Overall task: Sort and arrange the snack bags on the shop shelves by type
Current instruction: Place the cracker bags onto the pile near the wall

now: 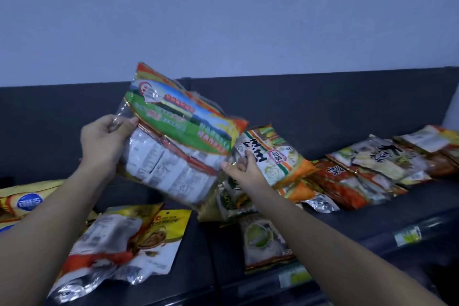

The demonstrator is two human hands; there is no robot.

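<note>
I hold up a stack of large snack bags above the dark shelf (pixel 248 112). The top bag (pixel 178 117) is green, blue and orange; under it a bag shows its white printed back (pixel 169 169). My left hand (pixel 104 141) grips the stack's left end, thumb over the clear edge. My right hand (pixel 241 169) pinches the stack's lower right corner. Just behind that hand an orange and white bag (pixel 275 156) with big black characters leans on the shelf.
A row of orange and white bags (pixel 367 171) lies along the shelf to the right. Yellow and white bags (pixel 129 238) lie at lower left, a blue-logo bag (pixel 27 201) at far left, and a green-circle bag (pixel 263 238) by the front edge with price labels (pixel 407 236).
</note>
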